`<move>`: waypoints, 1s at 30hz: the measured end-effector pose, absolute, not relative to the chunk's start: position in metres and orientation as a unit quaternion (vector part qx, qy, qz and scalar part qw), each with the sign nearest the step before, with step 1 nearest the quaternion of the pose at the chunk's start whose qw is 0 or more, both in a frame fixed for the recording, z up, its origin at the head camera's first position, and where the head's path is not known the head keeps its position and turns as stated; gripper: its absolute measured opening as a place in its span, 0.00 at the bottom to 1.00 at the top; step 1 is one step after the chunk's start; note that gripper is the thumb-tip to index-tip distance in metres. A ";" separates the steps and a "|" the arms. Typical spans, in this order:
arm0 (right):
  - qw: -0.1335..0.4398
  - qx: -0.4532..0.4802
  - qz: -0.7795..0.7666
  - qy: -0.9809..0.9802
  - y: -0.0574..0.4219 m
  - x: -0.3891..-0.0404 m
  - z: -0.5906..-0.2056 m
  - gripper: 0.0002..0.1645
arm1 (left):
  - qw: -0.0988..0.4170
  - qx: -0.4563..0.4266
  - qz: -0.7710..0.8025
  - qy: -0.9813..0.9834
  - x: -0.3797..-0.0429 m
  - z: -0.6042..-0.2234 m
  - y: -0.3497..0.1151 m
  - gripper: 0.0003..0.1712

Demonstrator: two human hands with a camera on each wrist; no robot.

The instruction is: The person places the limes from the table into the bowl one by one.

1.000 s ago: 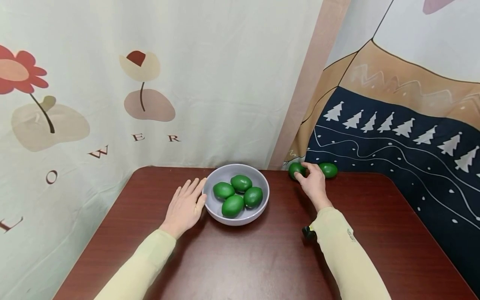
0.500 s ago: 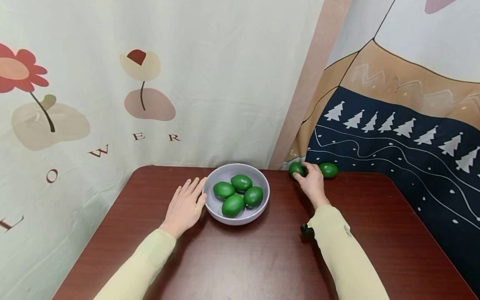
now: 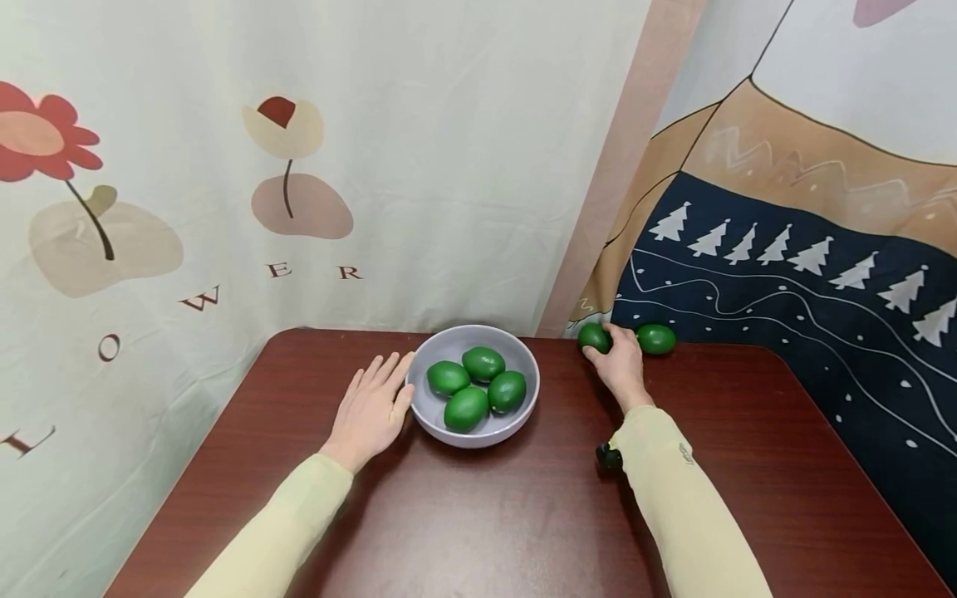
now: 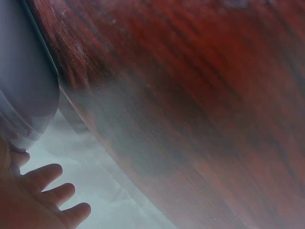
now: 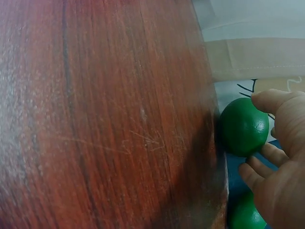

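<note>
My right hand [image 3: 620, 364] is at the table's back edge, its thumb and fingers around a glossy green lime [image 5: 244, 127]. In the right wrist view the thumb lies on one side of that lime and the fingertips on the other. Just right of this hand rests a second lime [image 3: 656, 339]. A round grey bowl [image 3: 473, 442] stands at the back middle with several limes [image 3: 465, 409] in it. My left hand [image 3: 370, 413] has its fingers straight, with fingertips and thumb at the bowl's left rim; the left wrist view shows them beside the bowl's wall [image 4: 28, 71].
The dark red-brown wooden table [image 3: 486, 523] has a pale curtain [image 3: 449, 166] with printed flowers and letters right behind it. A navy cloth [image 3: 748, 282] with white trees hangs at the back right. A small black device [image 3: 609, 457] is by the right cuff.
My right wrist and forearm have shifted slightly to the left, with the fingers staying at the same lime. The left hand and bowl hold their places.
</note>
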State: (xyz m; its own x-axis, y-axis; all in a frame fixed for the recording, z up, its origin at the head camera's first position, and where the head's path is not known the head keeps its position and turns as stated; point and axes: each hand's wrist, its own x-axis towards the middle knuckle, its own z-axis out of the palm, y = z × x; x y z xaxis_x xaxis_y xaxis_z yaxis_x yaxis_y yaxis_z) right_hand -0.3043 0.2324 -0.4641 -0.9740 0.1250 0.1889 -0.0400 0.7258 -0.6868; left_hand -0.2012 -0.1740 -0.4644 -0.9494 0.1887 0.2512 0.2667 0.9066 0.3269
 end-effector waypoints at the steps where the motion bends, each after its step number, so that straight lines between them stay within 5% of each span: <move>1: 0.108 -0.025 0.369 -0.923 0.232 -0.305 -0.464 0.38 | 0.108 -0.117 -0.182 -0.970 -0.201 -0.464 -0.174 0.31; 30: 0.093 -0.019 0.343 -0.935 0.228 -0.305 -0.465 0.30 | 0.106 -0.117 -0.185 -0.970 -0.200 -0.463 -0.173 0.32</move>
